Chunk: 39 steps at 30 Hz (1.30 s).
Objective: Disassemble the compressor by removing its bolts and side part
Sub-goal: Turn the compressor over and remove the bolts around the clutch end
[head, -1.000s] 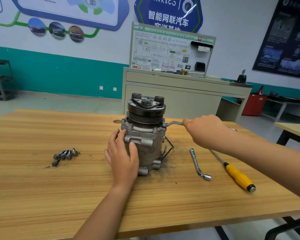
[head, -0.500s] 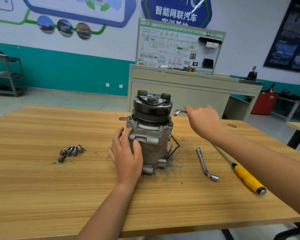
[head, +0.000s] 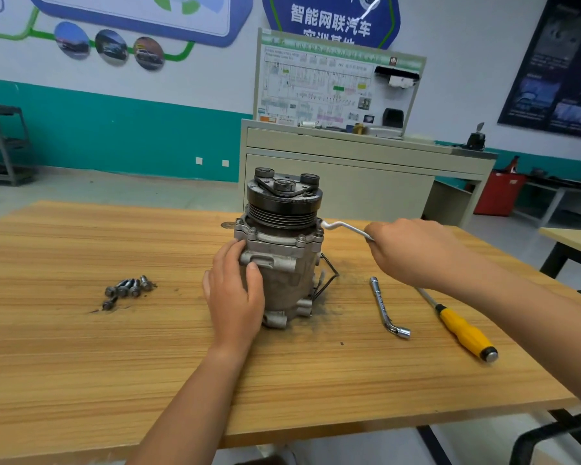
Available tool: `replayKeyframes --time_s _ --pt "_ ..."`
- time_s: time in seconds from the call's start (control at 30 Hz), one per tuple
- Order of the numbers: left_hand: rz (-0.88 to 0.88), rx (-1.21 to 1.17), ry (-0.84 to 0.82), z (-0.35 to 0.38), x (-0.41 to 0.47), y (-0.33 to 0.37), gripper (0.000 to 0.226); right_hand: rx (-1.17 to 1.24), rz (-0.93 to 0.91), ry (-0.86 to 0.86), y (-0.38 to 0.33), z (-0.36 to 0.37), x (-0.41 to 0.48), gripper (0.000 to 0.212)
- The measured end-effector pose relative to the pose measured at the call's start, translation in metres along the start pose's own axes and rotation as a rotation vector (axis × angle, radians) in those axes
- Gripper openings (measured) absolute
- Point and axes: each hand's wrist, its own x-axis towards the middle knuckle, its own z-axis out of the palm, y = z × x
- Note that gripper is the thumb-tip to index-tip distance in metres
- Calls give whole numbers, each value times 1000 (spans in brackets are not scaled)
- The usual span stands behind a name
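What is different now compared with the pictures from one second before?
The right hand swung the wrench handle toward the person, pivoting at the flange of the compressor. The left hand stays pressed on it; loose bolts, spare wrench and screwdriver lie unmoved.

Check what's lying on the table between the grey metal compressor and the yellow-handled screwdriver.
Head view: a silver L-shaped socket wrench lies there, touching neither compressor nor screwdriver.
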Motion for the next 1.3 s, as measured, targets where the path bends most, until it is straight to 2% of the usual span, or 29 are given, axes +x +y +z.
replayKeyframes --time_s 0.3,0.6,0.73,0.83,0.93,1.07,1.17,1.3 --pt "17 -9 -5 -1 0 1 54 -268 -86 -60 -25 -28 1 20" --pt "16 -19 1 1 0 1 52 -330 -86 -136 -27 -40 -5 25" --pt "7 -22 1 0 0 0 52 -394 -157 -135 -36 -44 -12 17" --pt "6 -22 10 0 0 0 53 -433 -184 -122 -39 -42 -18 32" --pt "-15 -17 19 1 -2 1 55 -440 -160 -122 -37 -40 -16 33" --pt "-32 -11 16 1 -2 3 54 -333 -103 -139 -33 -36 -7 16" --pt "-45 -22 16 1 -3 4 56 -233 -64 -171 -30 -29 -5 18" --pt "-61 -37 12 2 -3 4 50 -305 -98 -152 -30 -27 -8 29"
